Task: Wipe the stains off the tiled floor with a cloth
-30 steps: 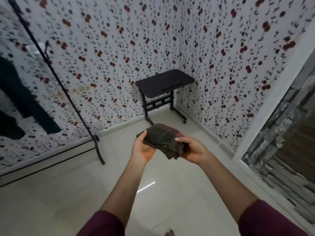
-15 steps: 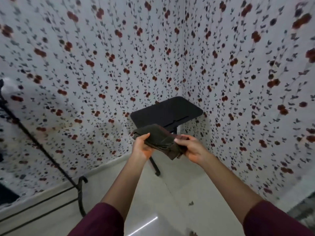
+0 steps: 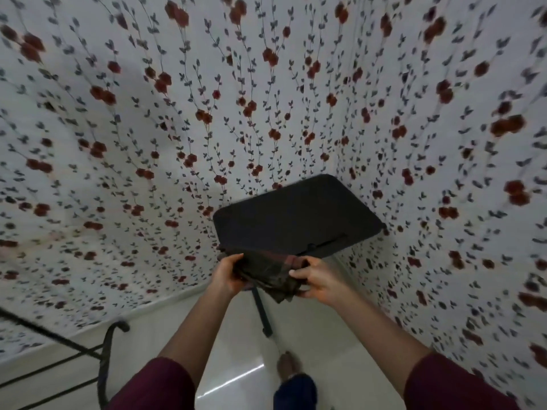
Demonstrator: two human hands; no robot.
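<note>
A dark folded cloth [image 3: 268,272] with a reddish stripe is held in front of me at chest height. My left hand [image 3: 228,273] grips its left end with the thumb on top. My right hand [image 3: 318,281] pinches its right end between thumb and fingers. The pale glossy tiled floor [image 3: 319,344] lies below, between my forearms. No stain shows on the part of the floor in view. My foot [image 3: 288,368] stands on the tiles near the bottom centre.
A small black table [image 3: 296,220] stands in the corner just beyond my hands, its leg [image 3: 263,312] reaching down to the floor. Flowered wallpaper covers both walls. A black metal rack base [image 3: 106,350] sits at the lower left.
I have stepped closer to the corner, so the black table now looms right behind the cloth. Both hands keep their hold on the cloth. My foot has come into view.
</note>
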